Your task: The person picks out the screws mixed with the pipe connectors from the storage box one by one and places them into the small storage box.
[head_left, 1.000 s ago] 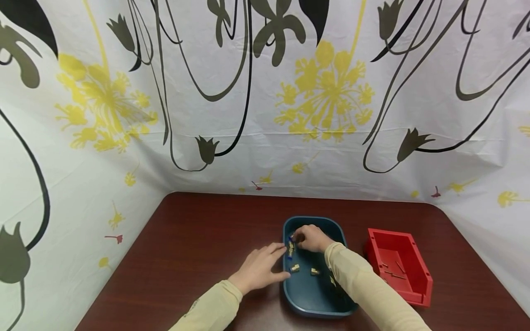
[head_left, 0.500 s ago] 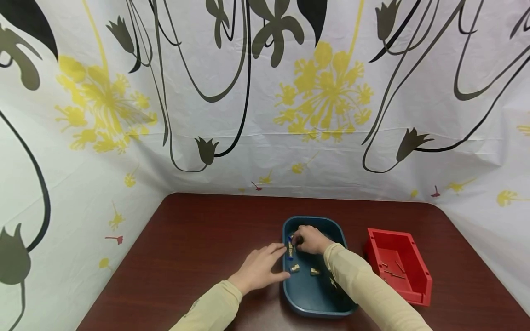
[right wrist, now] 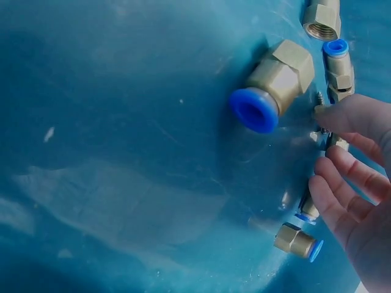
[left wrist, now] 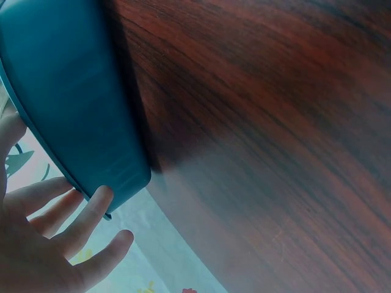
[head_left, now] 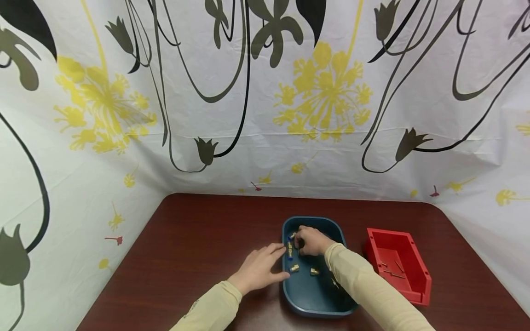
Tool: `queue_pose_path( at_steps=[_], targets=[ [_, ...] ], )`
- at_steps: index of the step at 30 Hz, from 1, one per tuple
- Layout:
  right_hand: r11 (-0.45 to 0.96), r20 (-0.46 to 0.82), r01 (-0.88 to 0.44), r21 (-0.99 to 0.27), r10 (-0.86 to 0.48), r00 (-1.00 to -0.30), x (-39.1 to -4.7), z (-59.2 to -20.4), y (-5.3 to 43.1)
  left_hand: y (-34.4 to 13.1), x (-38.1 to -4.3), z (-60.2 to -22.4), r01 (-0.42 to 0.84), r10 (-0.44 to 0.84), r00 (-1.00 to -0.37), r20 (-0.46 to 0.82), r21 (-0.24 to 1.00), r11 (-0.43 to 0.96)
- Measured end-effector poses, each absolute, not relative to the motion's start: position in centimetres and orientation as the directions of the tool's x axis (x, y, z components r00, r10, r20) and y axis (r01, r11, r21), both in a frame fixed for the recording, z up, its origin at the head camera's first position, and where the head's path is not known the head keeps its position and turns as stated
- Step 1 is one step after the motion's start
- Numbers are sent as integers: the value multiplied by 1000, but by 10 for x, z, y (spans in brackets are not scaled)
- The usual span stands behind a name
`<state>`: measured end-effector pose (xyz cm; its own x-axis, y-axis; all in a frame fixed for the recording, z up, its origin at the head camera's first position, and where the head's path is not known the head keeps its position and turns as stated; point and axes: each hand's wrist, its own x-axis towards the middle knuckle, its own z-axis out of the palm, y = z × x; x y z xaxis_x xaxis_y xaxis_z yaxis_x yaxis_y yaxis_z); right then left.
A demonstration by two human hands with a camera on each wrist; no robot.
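A dark blue tray [head_left: 314, 303] holds several brass push-in fittings with blue collars, among them a large-looking fitting [right wrist: 275, 82] in the right wrist view and one at the tray's near left [head_left: 294, 268]. My right hand [head_left: 312, 240] is inside the tray at its far left, beside a row of fittings [head_left: 290, 249]. Its thumb and forefinger pinch a small threaded screw [right wrist: 319, 101], partly hidden by the thumb. My left hand [head_left: 261, 270] rests with spread, relaxed fingers at the tray's left rim; in the left wrist view the fingertips [left wrist: 102, 194] touch that edge.
Right of the tray stands a red open bin [head_left: 422, 285] with several thin screws [head_left: 395, 275] inside. Both are on a dark brown wooden table [head_left: 207, 234]. A patterned white cloth [head_left: 232, 115] hangs behind and at the sides.
My right fingers have shifted slightly right within the tray, away from the row of fittings, showing more of the far fitting. My left hand stays at the rim.
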<state>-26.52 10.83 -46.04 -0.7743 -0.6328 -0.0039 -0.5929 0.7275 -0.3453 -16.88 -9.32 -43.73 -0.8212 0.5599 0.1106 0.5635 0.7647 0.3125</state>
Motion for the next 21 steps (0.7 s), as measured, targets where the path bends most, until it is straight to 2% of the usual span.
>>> queue_pose_path(
  at_steps=[6, 21],
  targets=[
    [721, -16, -598, -351, -643, -766, -265, -461, 110, -93, -168, -436, 562, 559, -822, 107, 312, 766],
    [701, -74, -543, -462, -641, -764, -263, -461, 113, -93, -169, -437, 551, 553, -828, 97, 327, 767]
  ],
)
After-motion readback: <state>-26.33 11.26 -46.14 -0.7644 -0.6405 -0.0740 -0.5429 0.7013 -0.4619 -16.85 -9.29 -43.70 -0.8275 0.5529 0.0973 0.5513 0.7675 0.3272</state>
